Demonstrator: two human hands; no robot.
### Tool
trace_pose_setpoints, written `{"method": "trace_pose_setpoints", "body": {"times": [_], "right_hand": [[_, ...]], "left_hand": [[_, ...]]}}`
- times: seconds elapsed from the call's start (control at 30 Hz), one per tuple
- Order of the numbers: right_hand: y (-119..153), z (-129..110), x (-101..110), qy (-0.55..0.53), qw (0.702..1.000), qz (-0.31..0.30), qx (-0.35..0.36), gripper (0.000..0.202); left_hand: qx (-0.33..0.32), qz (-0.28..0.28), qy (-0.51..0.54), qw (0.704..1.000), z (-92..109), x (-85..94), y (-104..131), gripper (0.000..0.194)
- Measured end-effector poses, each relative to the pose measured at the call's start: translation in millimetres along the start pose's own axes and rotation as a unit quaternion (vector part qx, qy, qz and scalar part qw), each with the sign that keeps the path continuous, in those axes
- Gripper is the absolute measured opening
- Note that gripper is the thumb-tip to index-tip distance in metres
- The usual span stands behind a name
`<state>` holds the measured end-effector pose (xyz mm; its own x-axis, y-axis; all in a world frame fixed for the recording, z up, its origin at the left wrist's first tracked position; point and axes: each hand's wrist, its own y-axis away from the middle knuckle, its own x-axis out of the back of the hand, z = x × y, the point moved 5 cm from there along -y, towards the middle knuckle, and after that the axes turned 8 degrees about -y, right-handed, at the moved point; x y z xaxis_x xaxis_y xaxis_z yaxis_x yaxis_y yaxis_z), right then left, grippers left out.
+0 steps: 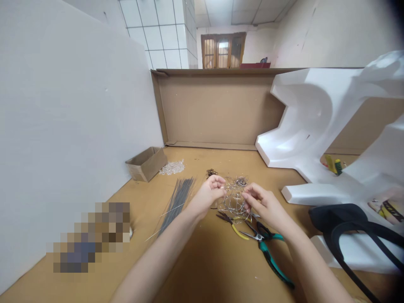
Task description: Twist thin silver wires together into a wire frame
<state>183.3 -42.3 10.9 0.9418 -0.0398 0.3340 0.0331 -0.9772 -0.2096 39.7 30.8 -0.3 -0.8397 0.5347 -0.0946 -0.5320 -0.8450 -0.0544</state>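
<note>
I'm pinching thin wire (pixel 237 197) between left hand (pixel 208 194) and right hand (pixel 263 205); likely light, springy, bends easily. Best grip: near ends.

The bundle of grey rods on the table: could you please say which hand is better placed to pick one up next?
Left, I judge: the left hand is nearer the grey rods, just beside them; the right hand is farther off, across the wire tangle.
</note>
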Motion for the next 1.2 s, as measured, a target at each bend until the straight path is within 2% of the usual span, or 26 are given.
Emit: {"method": "trace_pose_setpoints", "body": {"times": [0.17,0.3,0.4,0.67,0.73,0.9,1.03,1.2], "right_hand": [[-1.9,5.5,0.0,-0.059,0.998,-0.016,-0.011,0.017],[-3.3,13.1,-5.2,-0.122,0.991,-0.048,-0.040,0.020],[-4.4,16.3,-7.2,-0.153,0.985,-0.061,-0.056,0.022],[-7.2,16.2,0.1,-0.215,0.972,-0.041,-0.086,0.027],[-9.0,17.5,0.9,-0.227,0.970,-0.024,-0.087,0.028],[-11.1,18.3,4.1,-0.229,0.970,0.017,-0.085,0.031],[-8.9,16.5,3.4,-0.206,0.974,-0.010,-0.093,0.032],[-6.7,15.0,3.5,-0.187,0.977,-0.025,-0.099,0.033]], "left_hand": [[-0.013,0.016,-0.026,0.999,-0.9,0.0,-0.2,0.031],[0.011,-0.047,0.024,0.999,-1.8,-5.9,0.1,0.031],[0.025,-0.054,0.046,0.997,-2.2,-3.2,-1.3,0.028],[0.114,-0.149,0.188,0.964,-13.1,-0.6,-4.6,0.027],[0.098,-0.142,0.177,0.969,-15.6,0.0,-6.0,0.028],[0.005,-0.127,0.085,0.988,-11.2,-0.5,-6.4,0.030],[0.002,-0.095,0.084,0.992,-10.6,0.1,-7.1,0.029],[-0.006,-0.052,0.007,0.999,-11.7,1.8,-6.8,0.027]]}}
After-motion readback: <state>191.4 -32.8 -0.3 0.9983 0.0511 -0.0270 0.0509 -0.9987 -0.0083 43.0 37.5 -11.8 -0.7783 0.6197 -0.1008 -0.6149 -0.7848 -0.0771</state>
